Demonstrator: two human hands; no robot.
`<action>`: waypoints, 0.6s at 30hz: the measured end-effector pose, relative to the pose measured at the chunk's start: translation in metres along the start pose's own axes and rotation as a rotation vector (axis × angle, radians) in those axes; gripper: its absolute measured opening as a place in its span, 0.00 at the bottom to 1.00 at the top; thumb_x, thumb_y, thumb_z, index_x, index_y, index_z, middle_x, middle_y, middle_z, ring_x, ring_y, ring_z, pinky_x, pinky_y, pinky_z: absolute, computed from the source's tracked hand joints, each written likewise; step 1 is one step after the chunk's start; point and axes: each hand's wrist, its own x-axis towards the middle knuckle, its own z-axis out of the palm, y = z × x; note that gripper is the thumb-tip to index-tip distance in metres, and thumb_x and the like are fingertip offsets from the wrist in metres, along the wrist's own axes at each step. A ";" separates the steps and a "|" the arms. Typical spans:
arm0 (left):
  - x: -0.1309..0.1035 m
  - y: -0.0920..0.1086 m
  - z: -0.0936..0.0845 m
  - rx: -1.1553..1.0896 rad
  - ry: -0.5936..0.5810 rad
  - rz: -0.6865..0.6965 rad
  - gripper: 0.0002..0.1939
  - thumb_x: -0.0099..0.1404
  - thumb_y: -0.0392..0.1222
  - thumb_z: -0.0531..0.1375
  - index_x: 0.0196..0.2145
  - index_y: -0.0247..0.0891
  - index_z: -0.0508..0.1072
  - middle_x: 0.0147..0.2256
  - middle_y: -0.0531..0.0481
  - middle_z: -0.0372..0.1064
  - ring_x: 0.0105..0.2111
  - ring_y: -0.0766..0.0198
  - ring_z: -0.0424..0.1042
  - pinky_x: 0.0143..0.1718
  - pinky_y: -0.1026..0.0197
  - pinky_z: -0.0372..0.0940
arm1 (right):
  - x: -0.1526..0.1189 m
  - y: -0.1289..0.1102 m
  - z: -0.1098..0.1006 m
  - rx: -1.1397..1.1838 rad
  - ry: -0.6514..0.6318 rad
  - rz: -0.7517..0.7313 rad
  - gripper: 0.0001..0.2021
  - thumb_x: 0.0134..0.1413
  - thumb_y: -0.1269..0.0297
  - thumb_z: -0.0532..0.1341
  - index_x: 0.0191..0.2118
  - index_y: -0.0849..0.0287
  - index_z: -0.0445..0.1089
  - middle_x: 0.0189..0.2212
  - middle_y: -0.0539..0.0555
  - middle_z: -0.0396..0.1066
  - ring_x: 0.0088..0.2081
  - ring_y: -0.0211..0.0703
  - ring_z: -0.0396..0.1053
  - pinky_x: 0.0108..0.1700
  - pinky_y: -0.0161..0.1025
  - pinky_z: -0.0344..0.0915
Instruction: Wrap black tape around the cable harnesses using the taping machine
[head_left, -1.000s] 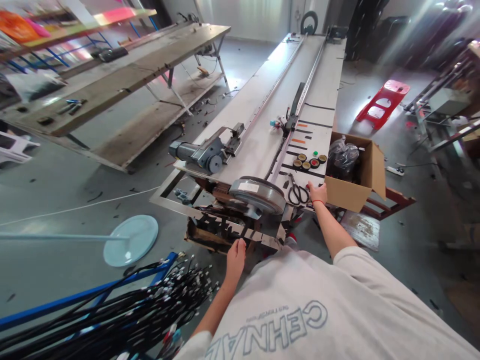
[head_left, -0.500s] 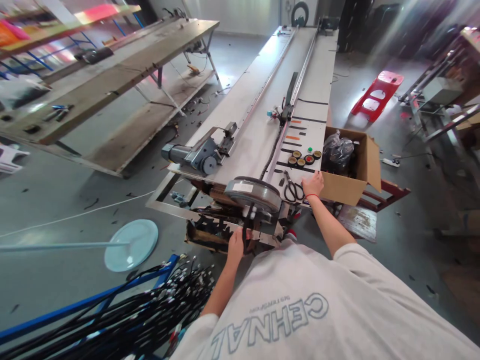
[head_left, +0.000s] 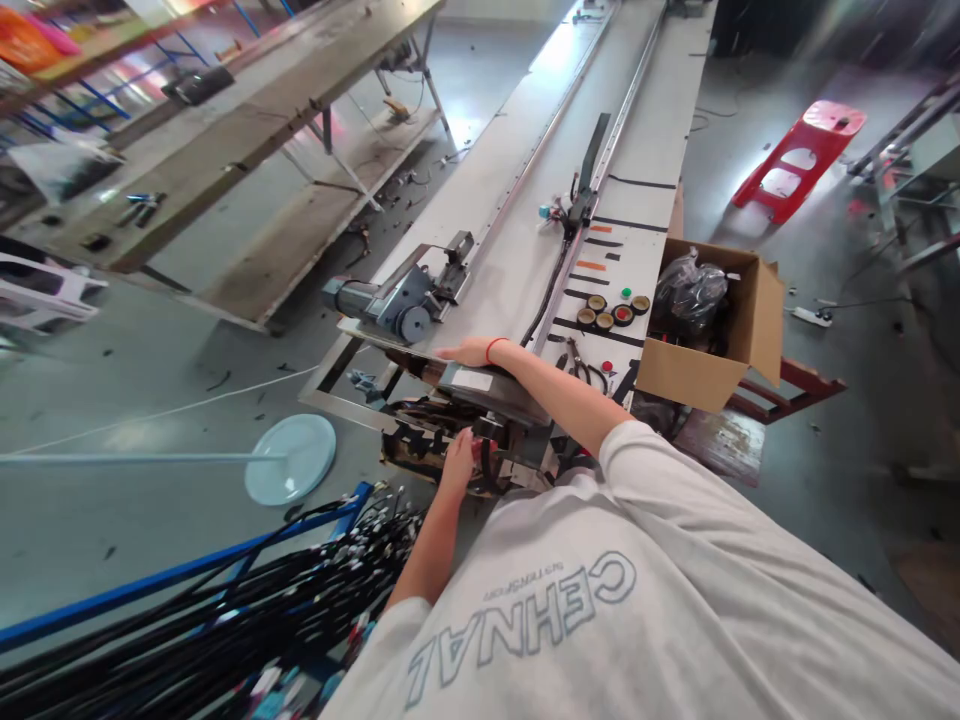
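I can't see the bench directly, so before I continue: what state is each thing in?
Left grip: partly curled; whether closed unclear.
Right grip: open, fingers extended over the round grey disc.
Round grey disc: partly covered by the right arm.
Scissors: lying down, partly hidden; blades unclear.
Cardboard box: open.
Plastic bag: crumpled, inside the box.
Tape rolls: lying flat.
Black cables: bunched, ends spread.

A red stool (head_left: 819, 142) stands on shiny grey floor (head_left: 187, 355), a workbench (head_left: 277, 115) well apart.
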 end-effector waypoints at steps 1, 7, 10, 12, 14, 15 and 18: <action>0.001 0.005 -0.002 0.040 -0.024 0.025 0.22 0.64 0.60 0.49 0.35 0.38 0.69 0.24 0.47 0.74 0.27 0.58 0.76 0.34 0.54 0.71 | -0.004 0.003 0.000 0.003 -0.014 -0.005 0.18 0.62 0.53 0.60 0.45 0.64 0.71 0.40 0.52 0.72 0.42 0.45 0.70 0.44 0.42 0.68; -0.004 0.038 -0.011 0.540 -0.168 0.183 0.20 0.58 0.61 0.57 0.34 0.41 0.70 0.22 0.51 0.74 0.26 0.57 0.74 0.30 0.60 0.64 | -0.074 0.049 -0.015 -0.143 0.036 0.056 0.26 0.69 0.51 0.45 0.32 0.62 0.72 0.27 0.51 0.71 0.36 0.41 0.68 0.40 0.34 0.61; -0.011 0.046 -0.004 0.761 -0.160 0.186 0.18 0.60 0.60 0.56 0.31 0.41 0.69 0.19 0.51 0.72 0.25 0.55 0.74 0.31 0.61 0.61 | -0.119 0.077 -0.025 -0.492 0.211 0.287 0.17 0.66 0.56 0.50 0.40 0.62 0.72 0.39 0.59 0.72 0.43 0.48 0.68 0.43 0.38 0.61; -0.016 0.048 0.003 0.899 -0.109 0.182 0.18 0.60 0.59 0.56 0.31 0.41 0.70 0.18 0.50 0.72 0.28 0.52 0.75 0.31 0.60 0.60 | -0.142 0.092 -0.031 -0.695 0.239 0.479 0.15 0.60 0.62 0.58 0.49 0.64 0.68 0.46 0.66 0.68 0.47 0.54 0.66 0.45 0.43 0.62; -0.019 0.049 0.005 1.015 -0.067 0.164 0.18 0.61 0.58 0.56 0.33 0.40 0.70 0.18 0.48 0.71 0.30 0.49 0.75 0.31 0.59 0.60 | -0.157 0.104 -0.036 -0.772 0.194 0.591 0.21 0.56 0.69 0.59 0.56 0.67 0.63 0.49 0.69 0.65 0.46 0.56 0.67 0.44 0.45 0.64; -0.019 0.051 0.003 1.052 -0.062 0.159 0.18 0.61 0.58 0.56 0.33 0.40 0.71 0.18 0.48 0.71 0.31 0.48 0.76 0.31 0.59 0.60 | -0.163 0.109 -0.038 -0.768 0.170 0.609 0.23 0.55 0.72 0.58 0.57 0.67 0.61 0.50 0.70 0.65 0.45 0.55 0.67 0.43 0.46 0.64; -0.010 0.061 -0.017 1.080 -0.042 0.171 0.16 0.60 0.56 0.57 0.34 0.40 0.72 0.21 0.47 0.72 0.33 0.49 0.76 0.32 0.60 0.61 | -0.175 0.118 -0.045 -0.644 0.140 0.607 0.25 0.49 0.78 0.58 0.55 0.69 0.62 0.49 0.68 0.66 0.47 0.53 0.67 0.47 0.46 0.64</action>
